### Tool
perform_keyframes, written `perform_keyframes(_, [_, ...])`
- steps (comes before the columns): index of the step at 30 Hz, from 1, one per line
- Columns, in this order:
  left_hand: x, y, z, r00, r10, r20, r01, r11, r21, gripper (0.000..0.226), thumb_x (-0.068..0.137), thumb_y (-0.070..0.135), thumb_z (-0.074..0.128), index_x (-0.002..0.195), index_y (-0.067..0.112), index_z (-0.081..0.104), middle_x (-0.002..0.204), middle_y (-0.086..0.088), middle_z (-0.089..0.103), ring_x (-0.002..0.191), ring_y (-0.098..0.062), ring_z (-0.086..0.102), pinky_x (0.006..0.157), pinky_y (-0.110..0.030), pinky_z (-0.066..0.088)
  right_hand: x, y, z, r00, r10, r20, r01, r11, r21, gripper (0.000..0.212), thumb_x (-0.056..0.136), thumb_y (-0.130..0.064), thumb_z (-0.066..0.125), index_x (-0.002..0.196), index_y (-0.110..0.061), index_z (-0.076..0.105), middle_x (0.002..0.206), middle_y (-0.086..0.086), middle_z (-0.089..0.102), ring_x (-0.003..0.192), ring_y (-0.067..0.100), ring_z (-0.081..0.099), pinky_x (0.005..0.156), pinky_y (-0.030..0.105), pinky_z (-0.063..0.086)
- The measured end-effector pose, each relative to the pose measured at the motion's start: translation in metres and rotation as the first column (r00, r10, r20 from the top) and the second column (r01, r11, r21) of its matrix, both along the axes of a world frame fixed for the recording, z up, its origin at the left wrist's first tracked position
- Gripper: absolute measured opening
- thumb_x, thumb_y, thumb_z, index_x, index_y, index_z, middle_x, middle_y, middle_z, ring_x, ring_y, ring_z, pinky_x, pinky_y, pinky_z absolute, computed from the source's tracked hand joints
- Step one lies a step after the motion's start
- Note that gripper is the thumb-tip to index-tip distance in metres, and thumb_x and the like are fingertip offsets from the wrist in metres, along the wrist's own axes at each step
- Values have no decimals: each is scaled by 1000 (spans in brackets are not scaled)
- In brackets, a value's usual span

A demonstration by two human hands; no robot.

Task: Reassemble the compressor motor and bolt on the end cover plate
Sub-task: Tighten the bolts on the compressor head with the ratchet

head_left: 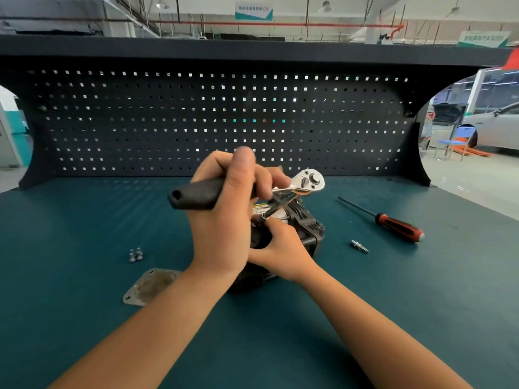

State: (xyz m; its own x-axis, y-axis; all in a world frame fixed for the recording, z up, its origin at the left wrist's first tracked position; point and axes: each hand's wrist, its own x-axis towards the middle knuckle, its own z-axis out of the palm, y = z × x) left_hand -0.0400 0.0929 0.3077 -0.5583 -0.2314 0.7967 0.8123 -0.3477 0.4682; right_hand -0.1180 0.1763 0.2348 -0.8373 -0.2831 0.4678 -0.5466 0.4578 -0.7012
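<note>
Left hand [222, 220] grips my ratchet [310, 181] handle.
Right hand [282, 248] pinches the extension [280, 204], compressor motor [311, 237] just below those fingers.

Left hand [222, 228] and right hand [283, 249]: both bare. Left forearm [157, 318] and right forearm [365, 318]: slender, bare along full visible length.

Hands close together, left hand [224, 217] curled tight above, right hand [282, 249] pinching below

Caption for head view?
Left hand grips ratchet over compressor motor, right hand holds it; end cover plate lies aside.
</note>
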Motion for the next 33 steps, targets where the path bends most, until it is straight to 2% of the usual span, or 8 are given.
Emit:
perform_keyframes(3, [-4,-12,6,997,-68,44,65,995,72,31,88,24,47,58,15,46,47,5,48,56,-17,61,73,-32,54,-3,1,-3,1000,-26,2,26,999,25,37,61,-52,79,76,-30,53,73,-19,57,72,-5,53,62,11,40])
perform_keyframes(7, [-10,-33,16,982,-171,86,164,983,87,36,83,22,44,47,20,48,43,4,42,51,-17,57,69,-31,52,-3,-2,-4,998,-59,-32,60,997,49,41,64,-50,78,66,-29,43,67,-15,51,63,-4,48,57,12,36])
perform_keyframes(18, [-24,-45,31,958,-256,128,216,940,263,47,92,20,39,45,19,45,41,5,33,43,-14,44,60,-28,50,-3,-1,-4,1000,-15,4,15,1000,12,48,62,-53,79,89,-17,60,87,-11,64,82,5,58,72,20,44])
perform_keyframes(22, [-35,-53,42,918,-352,183,276,898,341,50,93,24,38,44,19,43,39,6,30,40,-12,40,57,-23,49,-1,1,-2,999,-2,40,2,1000,-12,53,63,-46,81,101,-32,47,86,-19,58,83,-6,54,71,11,41])
perform_keyframes(25, [-57,-78,46,781,-581,228,450,777,440,42,88,24,44,46,16,45,37,7,29,35,-10,37,53,-21,47,-1,2,-1,999,16,49,-15,1000,-17,73,64,-47,80,121,-33,36,86,-23,52,83,-13,50,70,7,38])
perform_keyframes(28, [-75,-79,37,395,-775,494,755,580,306,25,85,17,54,68,-1,56,34,7,20,28,-8,20,44,-20,34,-2,1,-6,1000,20,-18,-18,997,73,89,64,-45,80,134,-26,29,98,-20,56,91,-5,53,74,12,36])
perform_keyframes(31, [-85,-73,19,443,-728,523,692,649,317,24,72,24,63,60,14,45,33,9,9,25,-7,10,34,-9,19,-5,11,-4,995,100,-9,-97,985,144,117,60,-46,84,147,-27,8,128,-8,46,122,7,44,96,14,31])
perform_keyframes(33, [-97,-85,33,464,-865,190,661,481,575,29,78,13,56,60,16,33,30,5,21,20,-8,24,32,-8,25,-6,25,2,982,169,84,-177,980,88,136,55,-49,85,145,-37,-16,145,-14,22,138,-2,18,107,12,18])
